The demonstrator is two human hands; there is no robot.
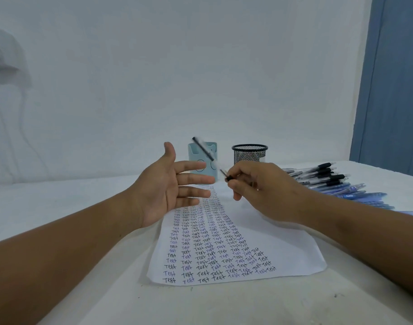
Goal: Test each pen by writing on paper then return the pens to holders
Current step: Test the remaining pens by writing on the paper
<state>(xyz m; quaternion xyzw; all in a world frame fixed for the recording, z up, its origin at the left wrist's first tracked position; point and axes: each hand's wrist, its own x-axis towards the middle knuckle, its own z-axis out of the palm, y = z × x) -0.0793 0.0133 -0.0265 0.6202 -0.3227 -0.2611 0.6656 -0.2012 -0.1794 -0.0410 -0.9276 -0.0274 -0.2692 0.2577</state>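
Right hand (259, 186) pinches a pen (209, 158) at its lower end, fingers curled round the barrel, above the far end of the paper (283, 249). Pen is motion-blurred: pale barrel with dark sections, slanting up and away from the paper toward the blue holder (213, 148), its upper end crossing in front of that holder. Left hand (168, 186) hovers over the paper's far left corner, palm turned inward, fingers straight and spread, gripping nothing. One sheet of paper lies flat on the white bench (60, 207), covered in rows of the handwritten word "Test" in black and blue ink. Two holders stand beyond the paper's far end: the blue holder and, to its right, one black mesh holder (249, 154). Right of the paper lies a pile of pens (329, 181), black-gripped and blue; their number cannot be counted.
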